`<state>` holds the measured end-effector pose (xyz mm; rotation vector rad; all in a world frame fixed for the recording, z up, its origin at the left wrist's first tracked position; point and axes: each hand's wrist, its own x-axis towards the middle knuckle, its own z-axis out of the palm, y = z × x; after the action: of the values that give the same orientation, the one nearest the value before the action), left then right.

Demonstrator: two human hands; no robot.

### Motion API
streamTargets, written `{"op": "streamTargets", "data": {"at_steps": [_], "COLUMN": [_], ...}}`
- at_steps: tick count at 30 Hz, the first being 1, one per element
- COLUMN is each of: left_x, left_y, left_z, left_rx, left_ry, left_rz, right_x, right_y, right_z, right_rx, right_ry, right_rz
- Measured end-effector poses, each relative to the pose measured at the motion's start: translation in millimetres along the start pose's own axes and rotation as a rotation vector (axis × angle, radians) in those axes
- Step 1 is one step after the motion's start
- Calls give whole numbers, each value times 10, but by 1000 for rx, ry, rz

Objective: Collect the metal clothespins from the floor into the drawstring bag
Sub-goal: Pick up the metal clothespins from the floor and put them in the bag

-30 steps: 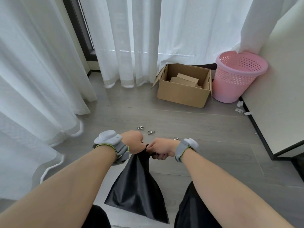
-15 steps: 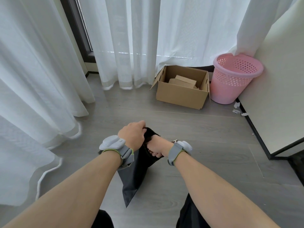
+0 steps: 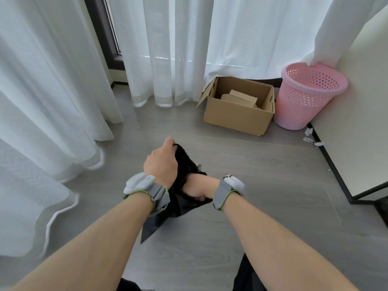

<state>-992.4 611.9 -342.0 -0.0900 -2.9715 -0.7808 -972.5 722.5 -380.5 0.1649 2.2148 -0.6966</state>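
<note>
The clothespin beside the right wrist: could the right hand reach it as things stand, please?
Probably, once freed: the right hand grips the bag, but the clothespin lies close by on open floor.

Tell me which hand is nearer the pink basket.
Right. The right hand, tucked into the bag, is down-left of the pink basket; the left hand, gripping the bag's top, is further left.

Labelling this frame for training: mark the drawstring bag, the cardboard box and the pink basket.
drawstring bag (image 3: 186, 161): head view, bunched black fabric.
cardboard box (image 3: 237, 119): head view, front wall.
pink basket (image 3: 302, 101): head view, perforated side wall.
</note>
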Motion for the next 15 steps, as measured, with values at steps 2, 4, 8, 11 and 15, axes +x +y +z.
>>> {"op": "streamTargets", "data": {"at_steps": [2,4,8,11,15], "left_x": [2,-42,-198,-216,-202], "left_y": [-79,-156,-276,-237,-184], "left_z": [11,65,219,270,248], "left_rx": [36,94,98,128,92], "left_ry": [-53,-107,-140,-127,-176], "left_rz": [21,53,129,164,166], "right_x": [46,74,32,8,80], "right_y": [13,17,-64,-106,-32], "right_z": [14,65,60,-22,-119], "right_rx": [10,-48,-177,-173,-40], "right_ry": [-61,-152,-77,30,108], "right_rz": [48,88,15,-53,-6]}}
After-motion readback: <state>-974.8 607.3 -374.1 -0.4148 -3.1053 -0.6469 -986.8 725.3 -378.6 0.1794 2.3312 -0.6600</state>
